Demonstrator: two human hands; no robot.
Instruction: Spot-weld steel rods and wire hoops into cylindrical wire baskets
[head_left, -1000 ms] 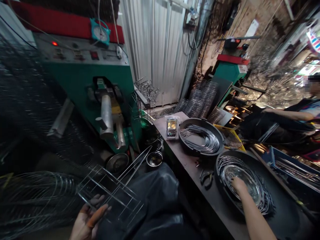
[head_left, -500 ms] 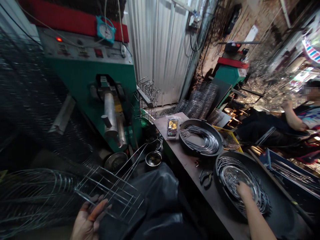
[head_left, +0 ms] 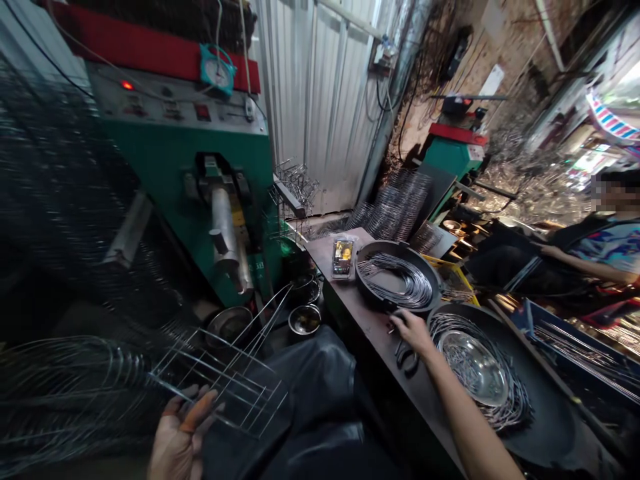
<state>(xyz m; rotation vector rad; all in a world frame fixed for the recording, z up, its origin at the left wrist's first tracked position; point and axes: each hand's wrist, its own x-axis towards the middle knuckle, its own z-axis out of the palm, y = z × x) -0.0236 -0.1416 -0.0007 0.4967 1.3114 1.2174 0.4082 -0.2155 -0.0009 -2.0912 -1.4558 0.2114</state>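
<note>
Wire hoops (head_left: 405,287) in black basin (head_left: 400,244), steel dish (head_left: 473,367)

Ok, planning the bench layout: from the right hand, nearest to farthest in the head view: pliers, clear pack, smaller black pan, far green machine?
1. Pliers, just below the right hand, on the bench.
2. Smaller black pan, just ahead on the bench.
3. Clear pack, farther along the bench, left of it.
4. Far green machine, beyond the bench, to the right.

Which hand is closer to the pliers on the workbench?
The right hand is nearer, right beside the black-handled pliers, though I can't tell whether it touches them. The left hand is far off to their left, at a wire rack.
</note>
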